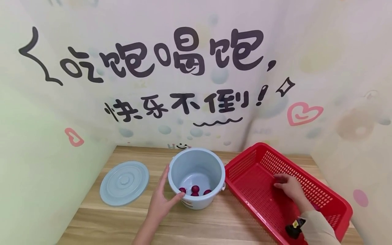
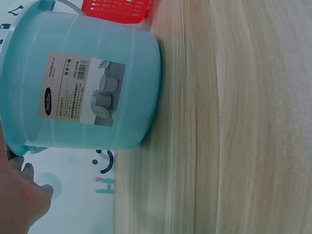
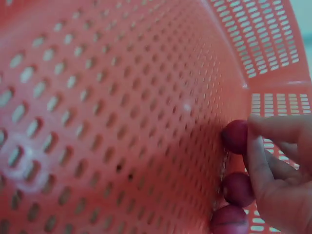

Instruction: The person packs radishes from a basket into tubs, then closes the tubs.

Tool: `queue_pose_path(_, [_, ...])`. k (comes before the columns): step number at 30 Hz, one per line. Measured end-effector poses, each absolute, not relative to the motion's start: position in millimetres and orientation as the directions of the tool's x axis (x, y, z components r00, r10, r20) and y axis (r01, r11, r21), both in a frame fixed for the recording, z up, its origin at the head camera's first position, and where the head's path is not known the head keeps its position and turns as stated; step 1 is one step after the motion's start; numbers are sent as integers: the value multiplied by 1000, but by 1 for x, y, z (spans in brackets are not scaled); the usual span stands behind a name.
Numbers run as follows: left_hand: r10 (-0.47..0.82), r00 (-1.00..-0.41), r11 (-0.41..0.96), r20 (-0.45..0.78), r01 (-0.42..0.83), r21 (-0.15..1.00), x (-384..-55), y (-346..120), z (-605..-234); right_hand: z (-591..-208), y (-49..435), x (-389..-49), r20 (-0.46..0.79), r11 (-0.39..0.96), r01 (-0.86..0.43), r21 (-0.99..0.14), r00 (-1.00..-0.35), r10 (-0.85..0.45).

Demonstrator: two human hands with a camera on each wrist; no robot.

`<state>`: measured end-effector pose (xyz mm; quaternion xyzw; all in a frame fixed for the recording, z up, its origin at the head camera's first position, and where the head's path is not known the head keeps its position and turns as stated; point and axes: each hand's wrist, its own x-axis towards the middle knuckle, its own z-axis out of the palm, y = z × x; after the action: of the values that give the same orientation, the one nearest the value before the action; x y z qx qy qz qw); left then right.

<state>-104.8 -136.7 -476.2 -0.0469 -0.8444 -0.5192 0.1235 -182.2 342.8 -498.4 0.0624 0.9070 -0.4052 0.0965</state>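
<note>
My left hand (image 1: 160, 202) holds the rim of a light blue bucket (image 1: 199, 203), its thumb at the near-left rim and fingers along the outer left side. Several dark red, plum-like round fruits (image 1: 195, 189) lie on the bucket floor. In the left wrist view, the bucket (image 2: 141, 87) stands upright with a printed label on its side. Inside a red basket, my right hand (image 1: 289, 186) pinches a plum (image 3: 235, 136) between thumb and finger, close to the basket wall. Two more plums (image 3: 238, 189) lie just beside that hand in the right wrist view.
Left of the bucket, a round light blue lid (image 1: 124, 183) lies flat on the wooden table (image 1: 214, 226). The red perforated basket (image 1: 251, 183) stands close on the bucket's right, its raised walls around my right hand. Behind rises a printed wall (image 1: 183, 129).
</note>
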Motion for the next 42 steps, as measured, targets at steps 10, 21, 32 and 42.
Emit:
queue_pose_path(10, [-49, -961, 452, 271, 220, 865, -107, -137, -478, -493, 344, -181, -242, 703, 219, -677, -968, 68])
queue_pose_path(21, [-39, -957, 464, 288, 238, 853, -107, -137, -481, -496, 341, -179, -216, 631, 170, -757, -976, 4])
queue_pose_path(32, [-47, -961, 453, 271, 221, 864, -106, -136, -477, -476, 325, -182, -204, 555, 138, -821, -977, -60])
queue_pose_path(42, [-44, -958, 468, 284, 232, 853, -108, -137, -480, -441, 286, -187, -69, 448, -10, -894, -985, -160])
